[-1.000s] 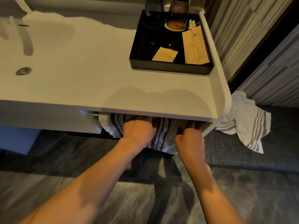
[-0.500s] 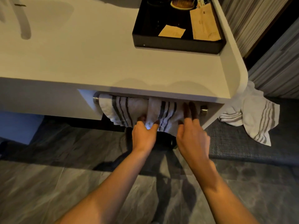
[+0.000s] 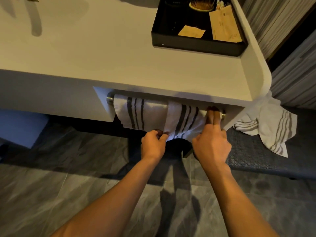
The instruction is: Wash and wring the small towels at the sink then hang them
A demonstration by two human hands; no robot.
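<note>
Two white towels with dark stripes hang side by side over a metal rail (image 3: 110, 98) under the white counter (image 3: 119, 65). The left towel (image 3: 136, 113) hangs free. My left hand (image 3: 153, 144) pinches the lower left corner of the right towel (image 3: 184, 120). My right hand (image 3: 211, 142) rests against that towel's right edge, two fingers stretched up to the rail. A third white striped towel (image 3: 266, 127) hangs crumpled off the counter's right end.
A black tray (image 3: 196, 45) with paper packets and a cup stands on the counter's right side. The sink basin (image 3: 42, 17) lies at the top left. A dark woven bench (image 3: 265, 158) stands at the right over grey floor tiles.
The view has shifted lower, showing the rail and both towels. My left hand has slid from the towel's front down to its bottom corner. My right hand stays at the right edge.
</note>
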